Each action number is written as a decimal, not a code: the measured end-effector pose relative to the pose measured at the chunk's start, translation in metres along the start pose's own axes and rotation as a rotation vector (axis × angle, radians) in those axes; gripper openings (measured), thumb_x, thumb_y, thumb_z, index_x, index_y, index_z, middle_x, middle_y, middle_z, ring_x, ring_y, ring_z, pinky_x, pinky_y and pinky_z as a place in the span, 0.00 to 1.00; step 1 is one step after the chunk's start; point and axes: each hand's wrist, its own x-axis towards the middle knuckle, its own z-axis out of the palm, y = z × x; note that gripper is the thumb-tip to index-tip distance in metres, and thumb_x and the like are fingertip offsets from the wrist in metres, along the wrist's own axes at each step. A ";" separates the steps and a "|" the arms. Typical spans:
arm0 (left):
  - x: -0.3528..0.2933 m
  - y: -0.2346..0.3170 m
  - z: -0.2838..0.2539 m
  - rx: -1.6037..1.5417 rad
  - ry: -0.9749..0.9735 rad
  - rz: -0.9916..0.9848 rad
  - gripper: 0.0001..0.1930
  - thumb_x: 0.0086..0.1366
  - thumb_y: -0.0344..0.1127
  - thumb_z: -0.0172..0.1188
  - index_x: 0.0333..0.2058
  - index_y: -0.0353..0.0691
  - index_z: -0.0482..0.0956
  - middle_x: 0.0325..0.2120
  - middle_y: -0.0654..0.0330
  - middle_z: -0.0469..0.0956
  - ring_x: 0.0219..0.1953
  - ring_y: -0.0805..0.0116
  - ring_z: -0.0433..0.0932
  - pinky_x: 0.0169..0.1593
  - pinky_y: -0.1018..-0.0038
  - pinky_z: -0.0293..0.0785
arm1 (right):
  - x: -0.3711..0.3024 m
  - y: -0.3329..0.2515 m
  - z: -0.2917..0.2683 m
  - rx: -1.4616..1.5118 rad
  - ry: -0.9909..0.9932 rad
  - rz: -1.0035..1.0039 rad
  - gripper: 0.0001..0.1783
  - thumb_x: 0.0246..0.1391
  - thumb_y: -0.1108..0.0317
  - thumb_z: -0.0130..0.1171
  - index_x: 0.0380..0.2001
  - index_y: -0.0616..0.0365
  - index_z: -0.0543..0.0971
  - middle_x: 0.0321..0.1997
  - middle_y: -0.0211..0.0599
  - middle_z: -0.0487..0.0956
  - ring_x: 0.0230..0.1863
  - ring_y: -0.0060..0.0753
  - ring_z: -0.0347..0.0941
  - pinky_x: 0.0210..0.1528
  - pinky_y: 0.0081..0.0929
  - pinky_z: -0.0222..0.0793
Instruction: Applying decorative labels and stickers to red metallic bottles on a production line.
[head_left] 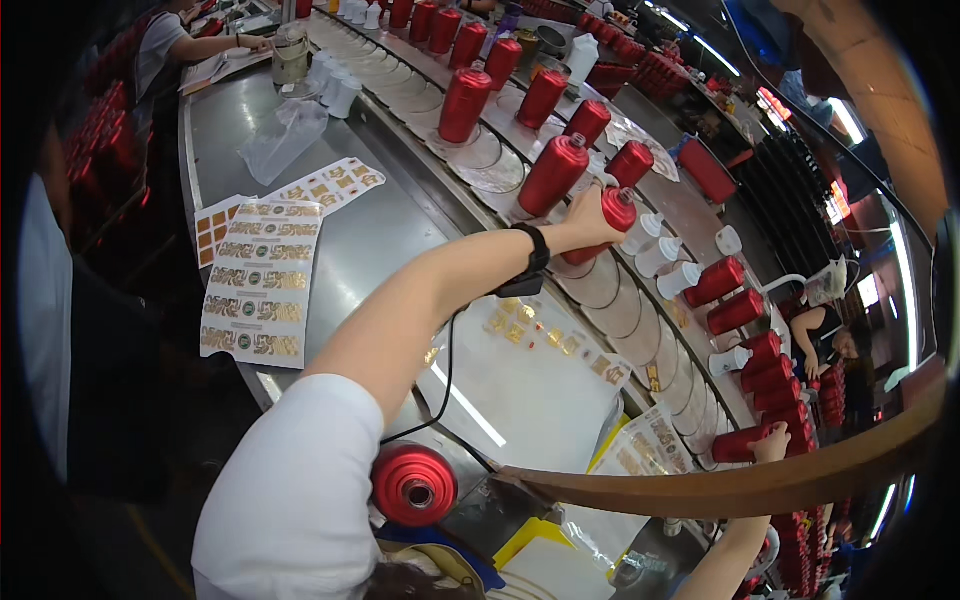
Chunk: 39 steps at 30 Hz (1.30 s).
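My left hand [585,218], below a black wristband, is closed around a red bottle [619,207] over the conveyor [600,285]. Beside it a taller red bottle [553,176] stands upright on a round conveyor plate. At the lower right, my right hand [771,442] is closed at the end of another red bottle [735,446], near the conveyor's far side; a brown curved bar partly covers that forearm. Close to my body stands a red bottle [414,484], its open neck toward me. A sheet with gold stickers [530,325] lies on the bench under my left forearm.
More gold-patterned sheets [258,285] lie on the metal table [370,215] at left, near a clear plastic bag [285,140]. White pump-like tops [655,256] and several red bottles [728,295] line the conveyor. A brown bar [700,490] crosses the lower right. Co-workers [165,45] sit farther off.
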 end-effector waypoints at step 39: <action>-0.322 0.091 -0.251 0.108 0.291 0.064 0.34 0.43 0.35 0.79 0.50 0.40 0.73 0.45 0.53 0.76 0.48 0.56 0.78 0.55 0.65 0.74 | -0.201 -0.365 -0.166 0.914 0.140 -1.241 0.23 0.49 0.84 0.65 0.49 0.51 0.81 0.52 0.34 0.74 0.38 0.40 0.78 0.42 0.30 0.74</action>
